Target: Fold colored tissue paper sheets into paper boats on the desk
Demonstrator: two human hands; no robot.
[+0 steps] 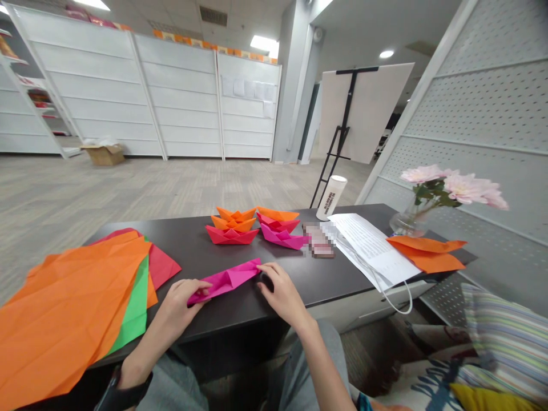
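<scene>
Left hand (pixel 182 299): closed on the left end of the magenta folded paper (pixel 233 278), fingers curled over it.
Right hand (pixel 280 288): fingertips at the paper's right end, thumb spread apart from them; cannot tell whether it grips.
Magenta folded paper: long narrow strip with a raised fold mid-length, slanting up to the right, between both hands, over the near side of the dark table (pixel 295 279).
Boats, left row: two orange boats (pixel 234 215) behind one red boat (pixel 232 234), close together, beyond the strip.
Boats, right row: orange boat (pixel 280 215) at the back, darker pink-red boat (pixel 278 225) in the middle, magenta boat (pixel 283 237) in front.
Sheet pile: large orange sheets (pixel 72 291) at table's left, overhanging the near edge; green sheet (pixel 132 314) and red sheet (pixel 165 268) jut out at right.
Table's right side: white bottle (pixel 331 198) upright at the far edge; pixelated object (pixel 320 242) near the magenta boat; printed pages (pixel 370 251) with a white cable (pixel 400 311) hanging off the edge; orange folded paper (pixel 428 254) in front of a glass vase (pixel 406 224) of pale pink flowers (pixel 466 185).
Beyond: white shelving (pixel 184 103), cardboard box (pixel 104 154) on the floor, black easel (pixel 345 128) with a board.
Lower right: striped cushion (pixel 509 337).
</scene>
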